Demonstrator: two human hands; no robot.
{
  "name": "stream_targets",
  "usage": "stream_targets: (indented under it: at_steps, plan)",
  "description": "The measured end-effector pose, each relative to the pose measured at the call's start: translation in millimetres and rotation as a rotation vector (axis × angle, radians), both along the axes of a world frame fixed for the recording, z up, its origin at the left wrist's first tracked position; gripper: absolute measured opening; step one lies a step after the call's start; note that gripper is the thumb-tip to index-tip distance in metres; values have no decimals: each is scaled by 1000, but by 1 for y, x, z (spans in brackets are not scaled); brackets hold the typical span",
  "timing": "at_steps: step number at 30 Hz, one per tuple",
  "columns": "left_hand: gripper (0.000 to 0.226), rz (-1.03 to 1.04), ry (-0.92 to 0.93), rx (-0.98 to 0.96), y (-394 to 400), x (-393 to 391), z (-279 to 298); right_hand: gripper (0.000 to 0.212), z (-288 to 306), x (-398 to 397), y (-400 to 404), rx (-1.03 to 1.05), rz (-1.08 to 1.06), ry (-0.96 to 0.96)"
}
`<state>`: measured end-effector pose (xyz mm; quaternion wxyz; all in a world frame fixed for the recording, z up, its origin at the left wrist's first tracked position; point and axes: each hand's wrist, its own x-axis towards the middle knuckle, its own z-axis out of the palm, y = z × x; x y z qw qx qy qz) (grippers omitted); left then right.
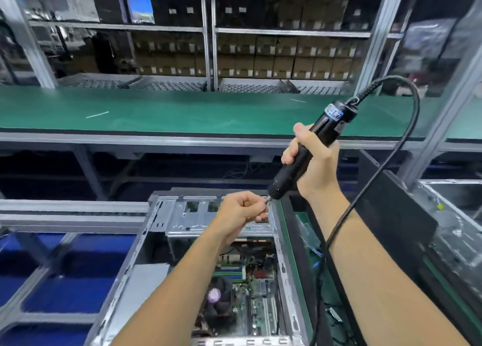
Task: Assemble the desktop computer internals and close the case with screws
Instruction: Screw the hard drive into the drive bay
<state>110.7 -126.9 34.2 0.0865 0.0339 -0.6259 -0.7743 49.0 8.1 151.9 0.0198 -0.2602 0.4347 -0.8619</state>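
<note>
Shelves of brown boxes fill the back wall, a green conveyor belt runs across in front of them, and down at your bench sits the open computer case, lid off, lying on its side.

Your right hand wraps the black electric screwdriver around its middle, fingers closed tight on the barrel, tilting it so the bit end comes down toward your other hand. That angle makes sense: the cable arcs clear over your forearm instead of dragging through the case.

Your left hand is up at the tip, fingers curled and pinching right at the bit. Most likely you're seating a screw on it, though the screw itself is too small to make out.

Both hands hover above the drive cage at the far end of the case, so the loaded tool has little way to travel. Below, the motherboard and its cooler fan are already in place. A dark side panel leans just to your right, ready for closing. A 2nd case waits beyond it.
</note>
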Motion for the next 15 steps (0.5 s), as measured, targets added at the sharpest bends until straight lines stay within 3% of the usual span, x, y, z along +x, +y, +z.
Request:
stream_targets:
  at_steps: [10, 15]
  plan:
    - [17, -12, -9, -19, -12, 4, 2, 28, 2, 10, -15, 27, -65, 10]
    - [13, 49, -31, -137, 5, -4, 3, 25, -6, -3, -2, 34, -94, -10]
